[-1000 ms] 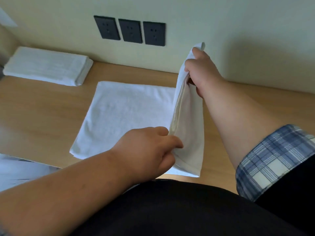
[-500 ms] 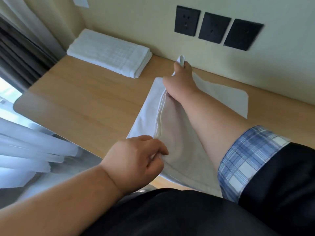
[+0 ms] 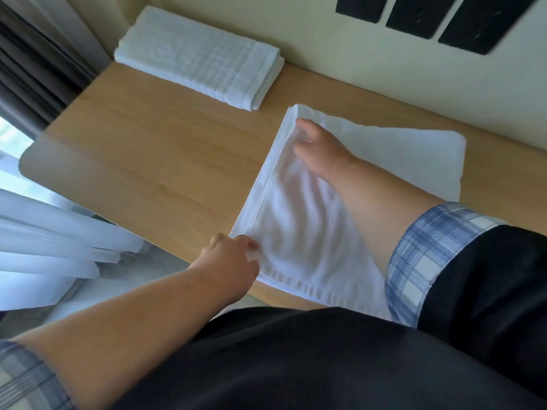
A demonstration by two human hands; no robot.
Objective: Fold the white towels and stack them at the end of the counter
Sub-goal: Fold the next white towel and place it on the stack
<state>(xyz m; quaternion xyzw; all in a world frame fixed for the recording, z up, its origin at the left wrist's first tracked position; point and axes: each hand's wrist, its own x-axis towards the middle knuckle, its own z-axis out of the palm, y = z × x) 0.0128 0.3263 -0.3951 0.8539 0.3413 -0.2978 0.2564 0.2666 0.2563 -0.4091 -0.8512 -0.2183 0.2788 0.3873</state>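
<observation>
A white towel [image 3: 299,220] lies folded over on the wooden counter [image 3: 165,161], its folded half reaching the left edge of the layer beneath. My right hand [image 3: 318,150] pinches the far left corner of the towel down near the counter. At the near left corner, my left hand [image 3: 233,261] pinches the towel. The lower layer [image 3: 414,155] sticks out to the right, past my right forearm. A stack of folded white towels [image 3: 201,56] sits at the far left end of the counter, against the wall.
Three black wall sockets [image 3: 429,13] sit above the counter at the top right. Dark and white curtains [image 3: 38,202] hang beyond the counter's left end. The counter's rounded left corner lies near them.
Both hands carried the raised half of the towel leftward and down, so it now lies over the other half. The camera view turned left and tilted down.
</observation>
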